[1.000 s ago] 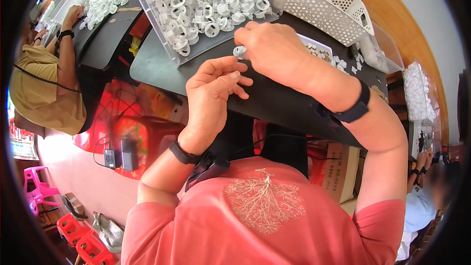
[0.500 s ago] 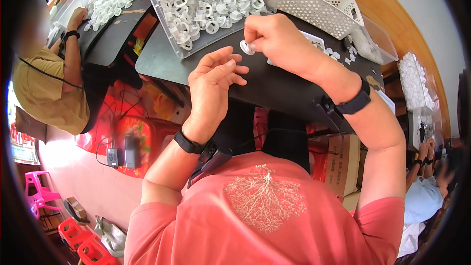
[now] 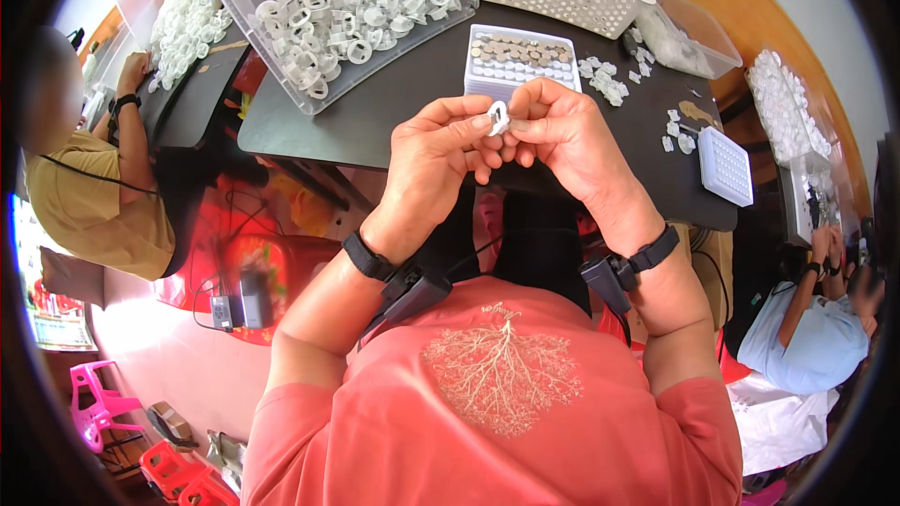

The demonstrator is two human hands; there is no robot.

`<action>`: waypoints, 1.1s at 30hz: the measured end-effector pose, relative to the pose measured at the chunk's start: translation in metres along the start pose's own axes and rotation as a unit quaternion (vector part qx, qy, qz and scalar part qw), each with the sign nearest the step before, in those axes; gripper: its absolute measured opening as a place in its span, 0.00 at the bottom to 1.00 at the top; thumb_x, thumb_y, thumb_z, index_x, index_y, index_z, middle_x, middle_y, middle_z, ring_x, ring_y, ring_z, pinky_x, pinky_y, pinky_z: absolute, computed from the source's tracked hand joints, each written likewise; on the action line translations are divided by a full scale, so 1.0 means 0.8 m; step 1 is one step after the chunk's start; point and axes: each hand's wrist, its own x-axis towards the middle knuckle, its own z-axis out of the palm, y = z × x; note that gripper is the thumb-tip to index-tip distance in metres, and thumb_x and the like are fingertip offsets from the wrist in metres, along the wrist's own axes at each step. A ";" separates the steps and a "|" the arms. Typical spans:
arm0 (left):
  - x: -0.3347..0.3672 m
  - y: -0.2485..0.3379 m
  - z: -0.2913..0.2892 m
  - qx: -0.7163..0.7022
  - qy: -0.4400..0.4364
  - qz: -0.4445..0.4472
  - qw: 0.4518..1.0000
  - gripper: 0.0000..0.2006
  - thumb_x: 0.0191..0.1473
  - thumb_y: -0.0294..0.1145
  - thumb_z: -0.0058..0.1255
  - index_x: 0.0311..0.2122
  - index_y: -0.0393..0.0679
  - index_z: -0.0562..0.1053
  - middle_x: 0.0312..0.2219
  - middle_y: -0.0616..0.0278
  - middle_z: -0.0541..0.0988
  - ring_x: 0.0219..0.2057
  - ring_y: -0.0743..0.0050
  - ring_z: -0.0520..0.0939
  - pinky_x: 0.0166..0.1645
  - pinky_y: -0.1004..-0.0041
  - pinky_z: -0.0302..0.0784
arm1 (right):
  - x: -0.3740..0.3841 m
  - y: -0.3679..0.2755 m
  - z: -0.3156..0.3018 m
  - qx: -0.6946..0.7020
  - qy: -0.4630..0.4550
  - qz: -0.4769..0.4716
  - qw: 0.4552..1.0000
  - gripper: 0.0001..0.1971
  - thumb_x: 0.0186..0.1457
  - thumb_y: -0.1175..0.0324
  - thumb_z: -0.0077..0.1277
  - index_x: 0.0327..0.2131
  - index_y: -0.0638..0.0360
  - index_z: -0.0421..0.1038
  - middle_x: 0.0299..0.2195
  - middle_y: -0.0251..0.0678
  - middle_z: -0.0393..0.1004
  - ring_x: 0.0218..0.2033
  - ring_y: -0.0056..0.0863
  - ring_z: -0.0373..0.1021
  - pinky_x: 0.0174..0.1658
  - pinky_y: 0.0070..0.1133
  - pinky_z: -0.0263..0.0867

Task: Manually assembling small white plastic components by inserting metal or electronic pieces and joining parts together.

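White plastic ring (image 3: 499,118) sits upright between both hands, the left hand's (image 3: 427,150) fingers pinching one side, the right hand's (image 3: 577,136) the other. The disc tray (image 3: 483,89) stands just beyond. Dark worktop (image 3: 384,126) gives room leftward to the clear bin's (image 3: 328,105) edge and rightward toward a pale tray (image 3: 726,166).

The left hand (image 3: 429,145) and right hand (image 3: 574,139) hold a white ringed piece (image 3: 501,122) near the dark tabletop (image 3: 403,75).
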 end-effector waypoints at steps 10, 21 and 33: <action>-0.003 -0.013 0.034 0.089 0.070 0.076 0.991 0.10 0.56 0.19 0.53 0.44 0.30 0.73 0.28 0.53 0.80 0.25 0.67 0.83 0.24 0.76 0.76 | -0.041 0.004 0.003 -0.190 0.169 -0.149 0.956 0.03 0.56 0.74 0.57 0.34 0.60 0.73 0.28 0.27 0.75 0.27 0.11 0.68 0.29 0.11 0.63; 0.000 -0.019 0.029 0.005 -0.038 -0.054 0.998 0.14 0.64 0.32 0.45 0.47 0.31 0.71 0.34 0.49 0.80 0.32 0.63 0.83 0.29 0.72 0.77 | -0.038 -0.007 -0.005 -0.214 0.149 -0.132 0.956 0.03 0.57 0.75 0.54 0.34 0.62 0.76 0.25 0.27 0.76 0.24 0.10 0.67 0.26 0.12 0.61; 0.016 -0.029 0.011 -0.058 -0.193 -0.110 0.973 0.16 0.60 0.39 0.52 0.46 0.36 0.71 0.37 0.52 0.79 0.34 0.65 0.81 0.31 0.74 0.74 | -0.030 -0.023 -0.013 -0.161 0.034 -0.114 0.980 0.08 0.57 0.80 0.51 0.41 0.68 0.73 0.24 0.27 0.70 0.25 0.14 0.69 0.30 0.15 0.66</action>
